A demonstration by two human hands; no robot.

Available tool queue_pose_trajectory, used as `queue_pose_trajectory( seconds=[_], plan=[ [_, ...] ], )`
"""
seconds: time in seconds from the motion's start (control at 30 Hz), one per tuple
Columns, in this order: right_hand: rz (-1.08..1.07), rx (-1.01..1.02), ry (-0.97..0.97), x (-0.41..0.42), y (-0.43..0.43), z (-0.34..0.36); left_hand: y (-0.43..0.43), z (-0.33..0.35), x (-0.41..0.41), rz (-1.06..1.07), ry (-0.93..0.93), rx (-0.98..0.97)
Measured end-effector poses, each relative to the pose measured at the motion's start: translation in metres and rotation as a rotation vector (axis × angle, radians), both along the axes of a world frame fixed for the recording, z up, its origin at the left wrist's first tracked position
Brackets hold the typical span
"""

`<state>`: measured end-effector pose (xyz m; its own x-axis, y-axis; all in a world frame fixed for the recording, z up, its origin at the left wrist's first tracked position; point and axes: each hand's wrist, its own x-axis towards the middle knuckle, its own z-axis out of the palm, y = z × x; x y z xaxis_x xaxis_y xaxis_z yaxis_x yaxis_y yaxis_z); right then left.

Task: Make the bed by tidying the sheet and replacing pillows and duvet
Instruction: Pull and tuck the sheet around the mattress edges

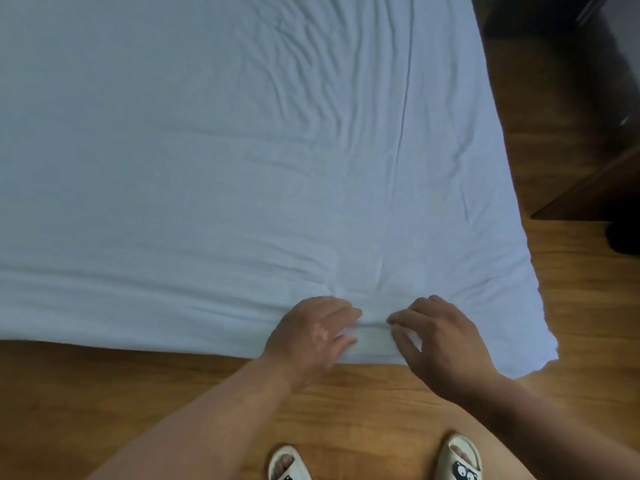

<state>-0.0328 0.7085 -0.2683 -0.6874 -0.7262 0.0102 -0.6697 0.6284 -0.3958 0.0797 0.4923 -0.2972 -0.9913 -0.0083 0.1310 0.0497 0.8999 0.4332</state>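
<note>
The white sheet lies spread over the bed, with wrinkles toward its far right side. The left hand and the right hand are close together at the near edge. Each hand pinches a fold of the sheet with curled fingers. Pale slippers stand on the wooden floor.

A: Your left hand and right hand are close together at the near edge of the sheet. Each pinches a fold of it between thumb and fingers.

B: Creases fan out from your grip, and a long crease line runs away up the right side.

A: The sheet's near right corner hangs over the wooden floor.

B: Your slippers stand on that floor, with dark furniture off to your right.
</note>
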Motion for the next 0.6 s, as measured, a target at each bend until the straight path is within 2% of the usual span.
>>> queue_pose_trajectory(
  seconds=[0.1,0.2,0.3,0.43,0.6],
  plan=[
    [0.168,-0.033,-0.027,0.034,-0.068,0.007,-0.086,0.003,0.029,0.084,-0.05,-0.183],
    [0.164,-0.042,-0.085,0.055,-0.146,-0.015,-0.159,-0.002,0.054,0.164,-0.07,-0.297],
    [0.028,-0.085,-0.023,0.059,-0.185,-0.039,-0.166,-0.021,0.052,0.227,0.03,-0.22],
    [-0.045,-0.05,0.013,0.058,-0.195,-0.049,-0.164,-0.025,0.038,0.279,-0.01,-0.187],
    [-0.089,-0.098,-0.179,0.073,-0.182,-0.035,-0.159,-0.012,0.062,0.292,-0.001,-0.092]
  ],
)
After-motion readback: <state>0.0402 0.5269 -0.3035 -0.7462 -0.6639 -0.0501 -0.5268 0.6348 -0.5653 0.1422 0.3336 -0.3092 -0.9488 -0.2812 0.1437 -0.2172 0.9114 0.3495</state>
